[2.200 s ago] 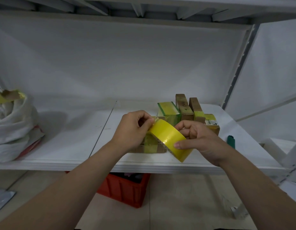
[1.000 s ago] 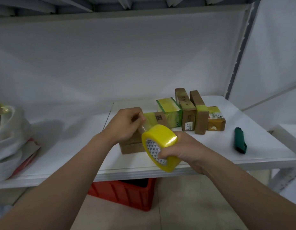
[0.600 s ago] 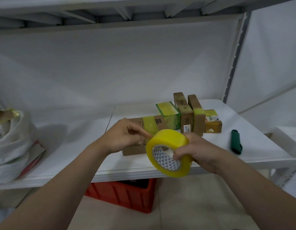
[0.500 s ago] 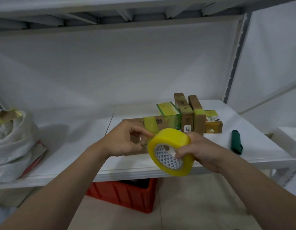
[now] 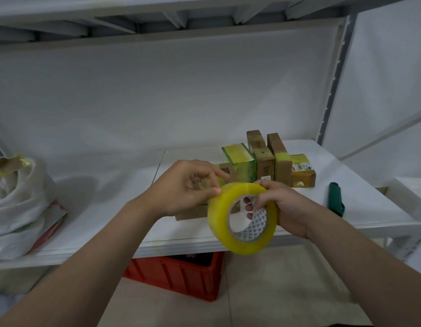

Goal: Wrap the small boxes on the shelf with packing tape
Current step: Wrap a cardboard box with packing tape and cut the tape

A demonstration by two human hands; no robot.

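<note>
My right hand (image 5: 283, 207) grips a yellow roll of packing tape (image 5: 220, 220), fingers hooked through its core, in front of the white shelf (image 5: 115, 208). My left hand (image 5: 181, 187) pinches the loose clear tape end at the roll's upper left edge. Behind my hands lies a long brown box (image 5: 193, 212) with a yellow tape band, mostly hidden. Further back stand a green and yellow box (image 5: 240, 161), two upright brown boxes (image 5: 261, 154) and a small yellow box (image 5: 302, 173).
A green cutter (image 5: 335, 199) lies on the shelf at the right. A white bag (image 5: 15, 204) with scraps sits at the left end. A red crate (image 5: 178, 274) stands on the floor under the shelf. A metal upright (image 5: 332, 76) rises at the right.
The roll has turned from edge-on to showing its open core toward me and sits a little lower right. My left hand stays pinched at the tape end by the roll.
</note>
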